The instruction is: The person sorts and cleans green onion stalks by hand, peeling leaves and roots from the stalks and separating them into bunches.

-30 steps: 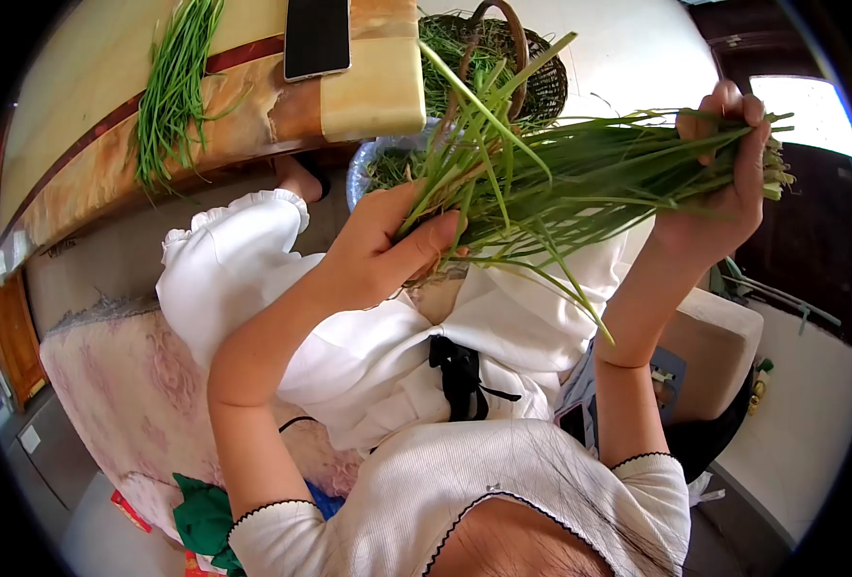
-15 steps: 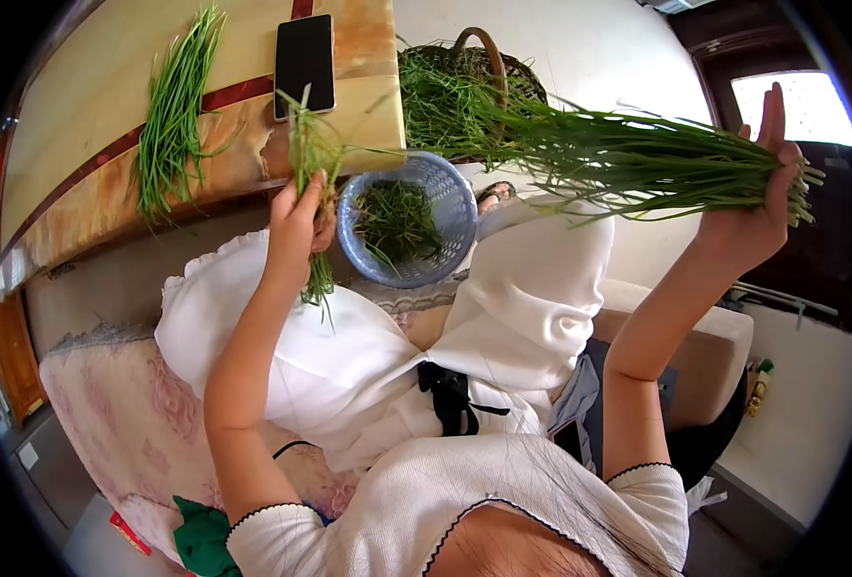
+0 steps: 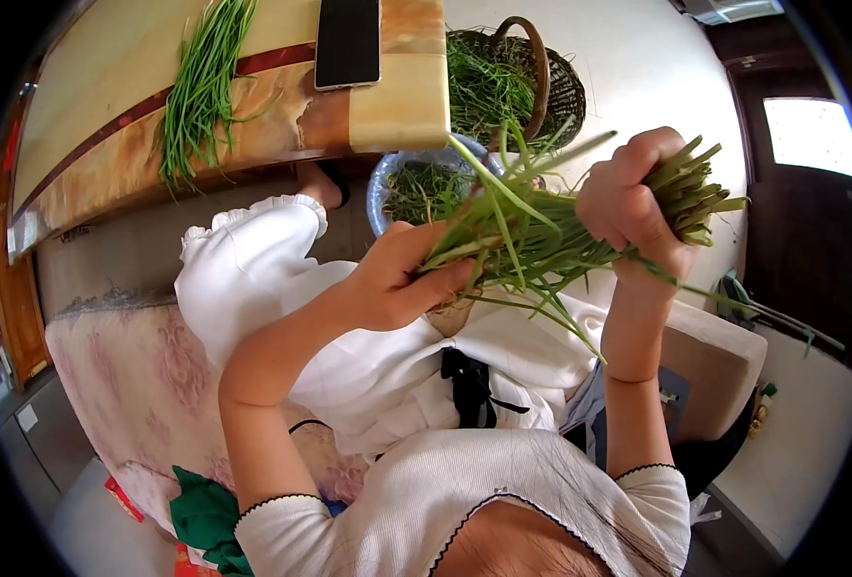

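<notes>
My right hand (image 3: 638,197) is wrapped round a thick bunch of chives (image 3: 686,197), close to the cut pale-green stem ends, which point right. Across from it, my left hand (image 3: 412,274) is closed on a looser clump of chive leaves (image 3: 479,245) with some yellowish blades. The leaves from both hands overlap between them, above my lap, so where one bunch ends is hard to make out. Partly hidden behind the leaves is a blue plastic basket (image 3: 378,197) with loose green scraps (image 3: 426,192) in it.
A wicker basket (image 3: 565,101) with an arched handle holds more greens beyond the blue one. On the marble-look table (image 3: 397,120) lie a phone (image 3: 347,43) and a pile of chives (image 3: 200,96). I sit on a floral-covered sofa (image 3: 147,375).
My right hand has come inward and now wraps round the stems, its fingers no longer stretched. My left hand has moved right with its clump, bringing the two together. The view has shifted slightly.
</notes>
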`<state>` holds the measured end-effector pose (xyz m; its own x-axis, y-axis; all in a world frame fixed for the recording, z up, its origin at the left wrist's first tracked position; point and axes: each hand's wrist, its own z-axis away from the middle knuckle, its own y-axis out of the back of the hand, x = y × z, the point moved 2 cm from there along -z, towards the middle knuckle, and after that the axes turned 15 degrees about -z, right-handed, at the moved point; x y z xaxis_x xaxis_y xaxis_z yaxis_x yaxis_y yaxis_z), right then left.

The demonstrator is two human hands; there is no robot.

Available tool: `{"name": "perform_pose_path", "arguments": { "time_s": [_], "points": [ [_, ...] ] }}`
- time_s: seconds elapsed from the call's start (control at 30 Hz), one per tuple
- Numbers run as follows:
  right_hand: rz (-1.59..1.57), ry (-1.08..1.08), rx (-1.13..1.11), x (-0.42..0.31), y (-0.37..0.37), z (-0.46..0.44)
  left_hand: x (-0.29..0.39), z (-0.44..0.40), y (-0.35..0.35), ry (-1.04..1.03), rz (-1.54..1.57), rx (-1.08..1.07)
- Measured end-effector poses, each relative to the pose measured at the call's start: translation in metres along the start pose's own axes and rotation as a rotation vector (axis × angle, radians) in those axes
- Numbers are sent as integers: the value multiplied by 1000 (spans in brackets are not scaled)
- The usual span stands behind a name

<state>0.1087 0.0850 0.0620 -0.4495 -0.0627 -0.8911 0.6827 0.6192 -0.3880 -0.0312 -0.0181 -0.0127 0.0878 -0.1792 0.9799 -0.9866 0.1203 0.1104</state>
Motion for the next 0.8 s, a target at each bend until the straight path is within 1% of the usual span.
{"name": "perform_pose_path", "arguments": {
  "time_s": [0.07, 0.13, 0.2, 0.27, 0.3, 0.33, 0.37, 0.5, 0.57, 0.6, 0.67, 0.8],
  "points": [
    [-25, -36, -19, 2, -8, -1, -2, 0, -1, -115, -85, -24],
    [-48, -71, -37, 0, -17, -1, -1, -1, -1, -117, -96, -16],
    [149, -123, -42, -6, -29, 0, 2, -1, 0, -119, -104, -3],
    [160, -94, -27, -1, -31, 1, 4, -1, 0, -7, -66, -64],
    [231, -51, -87, 2, -29, 0, 3, -1, -1, -7, -62, -62],
    [300, -6, -147, 4, -28, 0, 4, -2, -3, -59, -88, -29],
    [342, -20, -102, 3, -27, 1, 4, -3, -3, -113, -116, 2],
    [265, 47, -35, 3, -25, 1, 3, -3, 0, -150, -134, -29],
    [212, 94, 10, 2, -23, 0, 6, -4, 3, -15, -15, -81],
    [212, 94, 9, -1, -20, -1, 5, -3, 3, -15, -15, -80],
    [47, -38, 49, -6, -12, -3, 3, -3, 4, 1, -8, -80],
    [66, -79, 14, 0, -9, -3, 3, -3, 3, 17, 13, -66]
  ]
}}
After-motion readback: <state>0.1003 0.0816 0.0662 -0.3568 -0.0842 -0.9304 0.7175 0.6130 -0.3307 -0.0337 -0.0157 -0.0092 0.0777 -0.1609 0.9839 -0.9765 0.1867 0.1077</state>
